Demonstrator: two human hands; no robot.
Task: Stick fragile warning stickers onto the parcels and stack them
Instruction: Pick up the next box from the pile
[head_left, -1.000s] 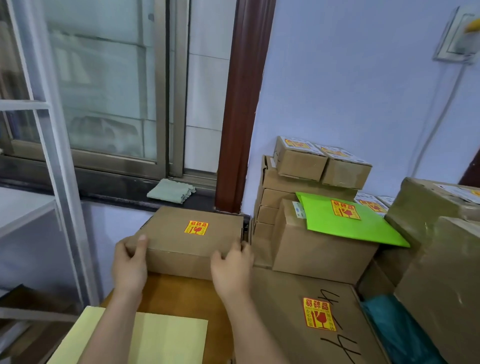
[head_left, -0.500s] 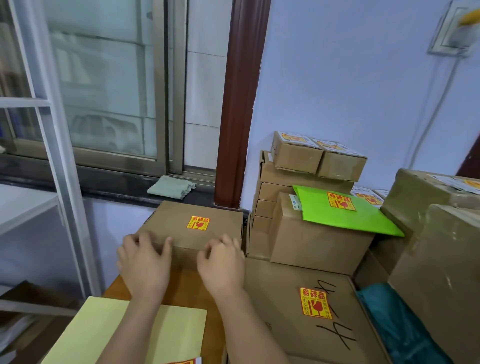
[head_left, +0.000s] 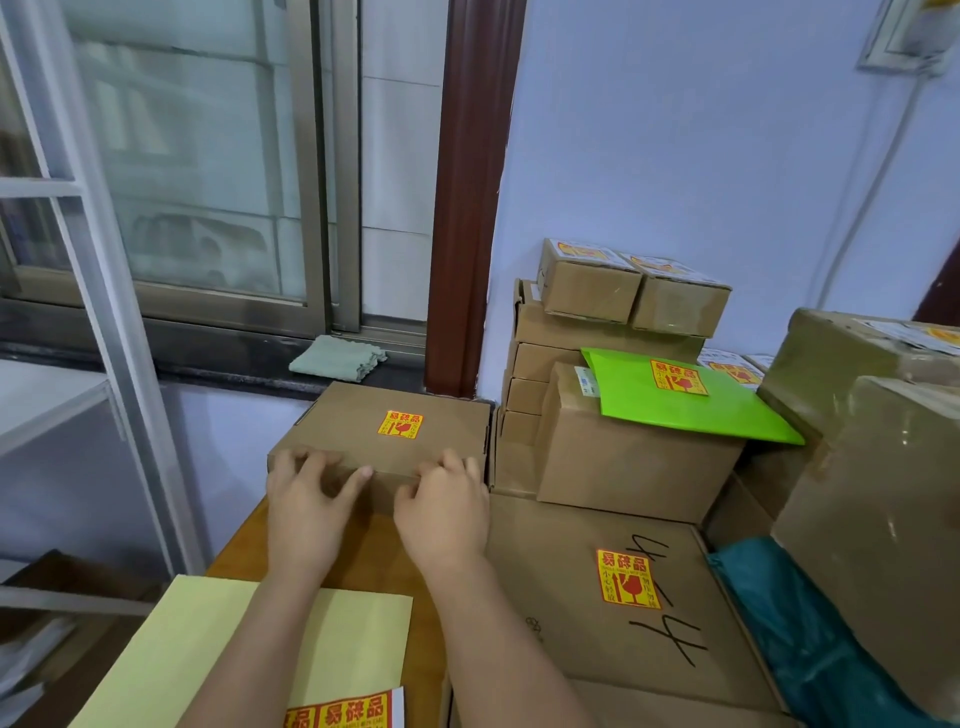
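A flat box (head_left: 384, 431) with a fragile sticker (head_left: 400, 424) already on its lid lies at the far end of the table (head_left: 374, 561), under the window sill and just left of the stack of parcels (head_left: 613, 415). The left hand (head_left: 304, 512) and right hand (head_left: 441, 512) both press against the box's near edge, fingers (head_left: 358, 475) loosely spread and bent over the rim, gripping nothing. This looks like the placing step, squaring the box against the stack. The next move probably calls for a fresh sticker from the sticker sheet (head_left: 343, 714), nearest the person, and another parcel.
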